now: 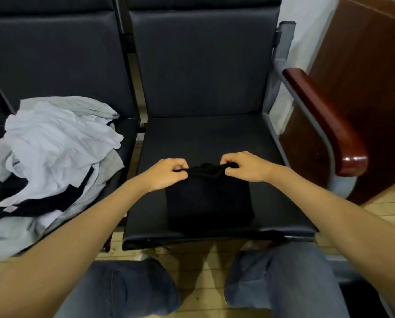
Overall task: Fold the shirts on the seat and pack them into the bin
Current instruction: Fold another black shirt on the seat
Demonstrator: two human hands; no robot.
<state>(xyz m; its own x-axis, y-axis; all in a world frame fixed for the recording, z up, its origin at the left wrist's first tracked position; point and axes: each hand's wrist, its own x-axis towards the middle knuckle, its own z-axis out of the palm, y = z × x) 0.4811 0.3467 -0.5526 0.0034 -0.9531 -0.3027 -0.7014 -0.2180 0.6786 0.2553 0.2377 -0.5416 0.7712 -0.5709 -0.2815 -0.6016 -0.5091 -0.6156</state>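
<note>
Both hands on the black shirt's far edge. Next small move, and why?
Probably draw that edge toward the near edge to halve it. The left hand and right hand both pinch the far edge of the black shirt, which lies as a flat rectangle on the seat.

Beyond the black shirt (209, 203), bare seat (203, 138) pad runs open to the backrest (201, 65), which walls off that side. Right of the shirt a strip of pad lies free, then the wooden armrest (325, 125) rises on its grey frame. Left of the shirt comes a gap, then the pile of shirts (52, 152) heaped on the next seat. The left hand (166, 174) and right hand (244, 167) occupy the shirt's far corners. Nearer than the shirt, the knees (132, 288) flank open floor (203, 271).
</note>
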